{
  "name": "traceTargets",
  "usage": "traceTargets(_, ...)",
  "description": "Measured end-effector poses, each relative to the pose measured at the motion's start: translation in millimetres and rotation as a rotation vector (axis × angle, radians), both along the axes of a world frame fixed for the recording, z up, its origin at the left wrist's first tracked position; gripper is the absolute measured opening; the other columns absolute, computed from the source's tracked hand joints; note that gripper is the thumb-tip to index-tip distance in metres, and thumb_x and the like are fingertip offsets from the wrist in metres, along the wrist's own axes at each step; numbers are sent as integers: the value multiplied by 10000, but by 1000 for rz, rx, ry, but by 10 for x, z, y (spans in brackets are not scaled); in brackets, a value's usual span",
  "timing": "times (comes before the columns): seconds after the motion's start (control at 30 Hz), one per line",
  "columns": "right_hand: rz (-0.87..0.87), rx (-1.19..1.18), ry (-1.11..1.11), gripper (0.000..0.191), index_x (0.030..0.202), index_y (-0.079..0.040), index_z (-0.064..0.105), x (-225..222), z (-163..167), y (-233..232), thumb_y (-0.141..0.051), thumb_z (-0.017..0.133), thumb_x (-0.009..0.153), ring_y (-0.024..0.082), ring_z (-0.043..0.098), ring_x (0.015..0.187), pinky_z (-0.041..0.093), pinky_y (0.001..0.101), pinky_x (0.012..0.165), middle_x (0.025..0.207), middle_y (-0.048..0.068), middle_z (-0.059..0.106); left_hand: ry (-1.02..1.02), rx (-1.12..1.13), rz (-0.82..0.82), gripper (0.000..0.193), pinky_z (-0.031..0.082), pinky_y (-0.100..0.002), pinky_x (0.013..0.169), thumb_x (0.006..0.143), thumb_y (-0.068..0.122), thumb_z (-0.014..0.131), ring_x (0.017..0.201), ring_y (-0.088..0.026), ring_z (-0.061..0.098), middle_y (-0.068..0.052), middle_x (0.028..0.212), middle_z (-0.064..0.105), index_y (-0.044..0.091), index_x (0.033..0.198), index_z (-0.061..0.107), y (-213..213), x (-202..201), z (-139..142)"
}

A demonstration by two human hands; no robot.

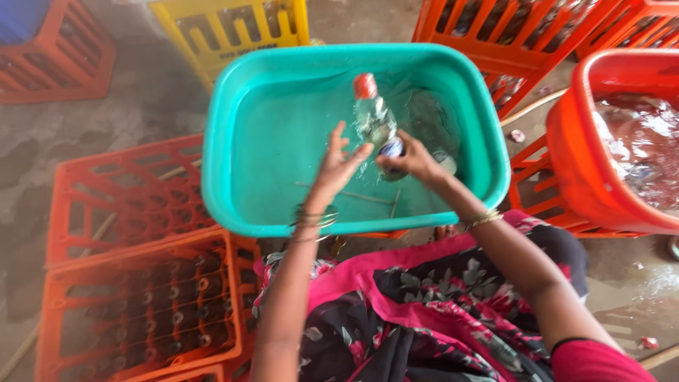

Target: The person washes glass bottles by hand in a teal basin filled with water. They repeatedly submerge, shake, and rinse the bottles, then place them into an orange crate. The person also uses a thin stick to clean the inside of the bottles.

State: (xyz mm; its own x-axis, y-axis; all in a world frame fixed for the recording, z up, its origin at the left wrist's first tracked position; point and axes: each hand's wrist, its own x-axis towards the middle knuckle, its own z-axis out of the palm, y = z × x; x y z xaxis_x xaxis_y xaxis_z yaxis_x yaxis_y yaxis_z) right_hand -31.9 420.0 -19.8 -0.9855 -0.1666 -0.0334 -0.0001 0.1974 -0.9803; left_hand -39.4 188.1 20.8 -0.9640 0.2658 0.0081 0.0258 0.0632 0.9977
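head view | worn on the person's head | faces steeply down | close above teal tub (247,191) and lap

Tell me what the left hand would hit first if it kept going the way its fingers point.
The left hand points up and to the right, toward the clear bottle with a red cap that the right hand holds over the teal basin. Likely the bottle first, though depth is unclear.
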Motion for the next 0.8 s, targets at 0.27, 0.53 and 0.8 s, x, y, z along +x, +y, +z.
traceTargets(0.27,224,504,529,848,1540,-58,404,238,535,268,-210,833,825,293,560,1293,511,373,1006,1492,239,501,142,-352,114,623,577,-427,826,817,439,829,1034,-299,728,-121,1148,739,111,1248,520,564,138,-112)
traceTargets(0.53,-180,289,300,619,1465,-106,444,325,913,98,-89,686,895,208,781,850,585,343,710,1068,145,745,488,-719,179,581,538,-500,691,764,326,867,907,-384,671,-143,1036,637,110,1189,536,660,219,-1)
traceTargets(0.8,-322,572,539,322,1216,-39,627,246,761,167,-9,629,896,288,737,874,585,388,764,994,144,750,522,-849,155,567,537,-482,722,774,290,873,924,-362,658,-140,1038,611,91,1178,527,755,248,-87)
